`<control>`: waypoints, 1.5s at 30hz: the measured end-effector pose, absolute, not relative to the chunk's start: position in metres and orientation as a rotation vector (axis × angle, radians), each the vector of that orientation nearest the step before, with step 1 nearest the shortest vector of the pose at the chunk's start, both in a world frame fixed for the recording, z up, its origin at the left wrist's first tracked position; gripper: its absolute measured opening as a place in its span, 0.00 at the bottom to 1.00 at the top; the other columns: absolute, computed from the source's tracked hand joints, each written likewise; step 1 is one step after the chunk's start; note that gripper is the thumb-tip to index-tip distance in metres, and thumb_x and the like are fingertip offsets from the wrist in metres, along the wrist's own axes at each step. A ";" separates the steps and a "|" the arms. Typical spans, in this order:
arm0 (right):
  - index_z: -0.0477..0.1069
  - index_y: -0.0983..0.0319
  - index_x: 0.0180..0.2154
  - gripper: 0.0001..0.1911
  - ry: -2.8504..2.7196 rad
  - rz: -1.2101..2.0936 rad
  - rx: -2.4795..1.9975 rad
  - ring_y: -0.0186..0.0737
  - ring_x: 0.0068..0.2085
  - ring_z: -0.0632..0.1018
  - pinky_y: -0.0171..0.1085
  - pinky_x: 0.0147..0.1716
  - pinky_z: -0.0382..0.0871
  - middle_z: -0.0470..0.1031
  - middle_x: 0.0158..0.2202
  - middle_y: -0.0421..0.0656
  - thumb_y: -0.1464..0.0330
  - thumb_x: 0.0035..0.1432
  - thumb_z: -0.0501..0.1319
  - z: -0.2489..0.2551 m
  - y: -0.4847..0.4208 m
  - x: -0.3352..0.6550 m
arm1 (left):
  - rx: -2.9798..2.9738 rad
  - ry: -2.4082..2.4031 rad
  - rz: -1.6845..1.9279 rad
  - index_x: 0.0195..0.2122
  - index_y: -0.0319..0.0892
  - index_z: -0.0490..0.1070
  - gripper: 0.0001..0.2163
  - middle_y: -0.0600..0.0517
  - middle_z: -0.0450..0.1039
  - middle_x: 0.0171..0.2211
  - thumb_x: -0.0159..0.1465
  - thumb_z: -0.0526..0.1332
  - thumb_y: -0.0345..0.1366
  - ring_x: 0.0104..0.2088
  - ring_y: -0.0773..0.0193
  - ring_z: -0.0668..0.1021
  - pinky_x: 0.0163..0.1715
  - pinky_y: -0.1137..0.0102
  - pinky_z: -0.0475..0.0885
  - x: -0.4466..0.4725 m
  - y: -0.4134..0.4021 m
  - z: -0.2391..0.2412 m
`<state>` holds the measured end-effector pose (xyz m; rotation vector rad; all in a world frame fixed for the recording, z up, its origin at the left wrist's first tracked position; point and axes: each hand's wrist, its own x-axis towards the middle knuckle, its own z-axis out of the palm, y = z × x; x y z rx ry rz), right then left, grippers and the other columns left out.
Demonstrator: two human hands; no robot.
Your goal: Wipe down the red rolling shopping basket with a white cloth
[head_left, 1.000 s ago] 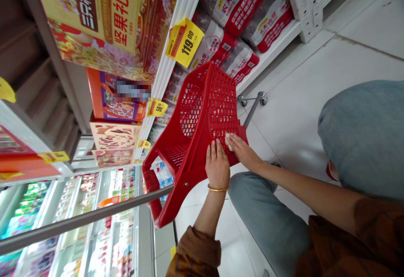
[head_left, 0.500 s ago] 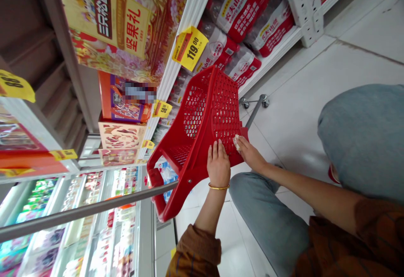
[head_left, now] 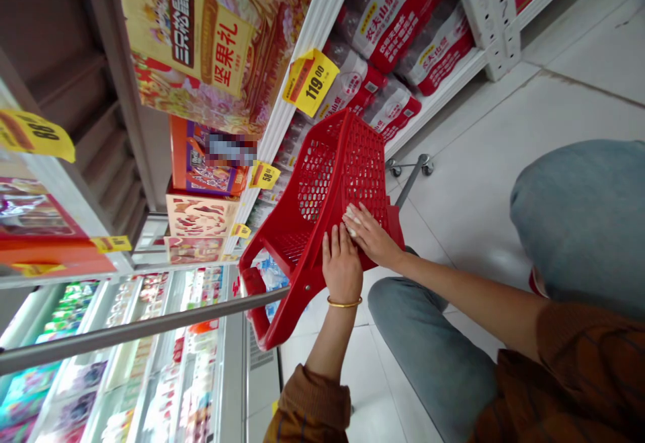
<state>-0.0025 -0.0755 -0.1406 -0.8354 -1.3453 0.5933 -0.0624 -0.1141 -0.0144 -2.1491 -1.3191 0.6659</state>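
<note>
A red plastic shopping basket [head_left: 365, 167] with a perforated side stands on a grey metal frame with small wheels. My left hand [head_left: 342, 263], with a gold bangle at the wrist, lies flat on the basket's solid lower side, fingers stretched out and nothing in it. Right beside it, my right hand [head_left: 375, 238] presses a crumpled white cloth or tissue [head_left: 354, 218] against the same side, near the edge of the holes. Its fingers cover most of the wad, so its exact kind is hard to tell.
Shelves with gift boxes [head_left: 211, 33] and yellow price tags [head_left: 311, 83] run along the basket's far side, above packs of bottled water [head_left: 398, 9]. A grey metal pole [head_left: 151, 332] crosses the lower left. My bent knees [head_left: 579, 221] are close by on the tiled floor.
My right hand has slid the white wad across the basket's side toward my left hand, and the two are now almost touching. My left hand has shifted slightly left.
</note>
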 end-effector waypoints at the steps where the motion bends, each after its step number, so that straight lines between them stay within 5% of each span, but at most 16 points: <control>1: 0.41 0.54 0.66 0.29 -1.362 0.572 -0.808 0.47 0.68 0.41 0.59 0.64 0.49 0.41 0.69 0.45 0.72 0.67 0.47 -0.144 -0.074 -0.004 | -2.148 -1.320 0.667 0.62 0.30 0.56 0.21 0.42 0.56 0.63 0.67 0.47 0.29 0.65 0.54 0.57 0.65 0.55 0.50 -0.063 -0.114 -0.015; 16: 0.40 0.59 0.66 0.33 -1.466 0.548 -0.793 0.46 0.68 0.46 0.59 0.63 0.54 0.49 0.67 0.51 0.81 0.63 0.45 -0.174 -0.089 -0.007 | -2.163 -1.297 0.729 0.60 0.31 0.60 0.21 0.41 0.55 0.63 0.67 0.46 0.28 0.65 0.52 0.57 0.65 0.53 0.51 -0.062 -0.115 -0.011; 26: 0.50 0.59 0.64 0.28 -1.426 0.636 -0.804 0.44 0.66 0.55 0.54 0.63 0.57 0.57 0.64 0.49 0.76 0.65 0.46 -0.172 -0.104 0.006 | -2.154 -1.282 0.765 0.59 0.30 0.62 0.20 0.40 0.56 0.63 0.67 0.46 0.28 0.65 0.53 0.57 0.65 0.56 0.53 -0.061 -0.117 -0.002; 34: 0.52 0.61 0.64 0.25 -1.235 0.619 -0.828 0.43 0.68 0.46 0.55 0.65 0.49 0.51 0.67 0.49 0.74 0.66 0.45 -0.111 -0.053 0.002 | -2.112 -1.295 0.657 0.61 0.28 0.56 0.21 0.40 0.55 0.63 0.67 0.45 0.28 0.66 0.56 0.53 0.66 0.53 0.45 -0.062 -0.117 0.006; 45: 0.51 0.61 0.64 0.29 -1.377 0.645 -0.814 0.44 0.68 0.45 0.57 0.63 0.53 0.52 0.66 0.50 0.79 0.62 0.46 -0.129 -0.084 -0.010 | -2.143 -1.281 0.696 0.62 0.30 0.57 0.22 0.39 0.56 0.63 0.67 0.45 0.29 0.66 0.56 0.55 0.66 0.54 0.49 -0.063 -0.117 0.014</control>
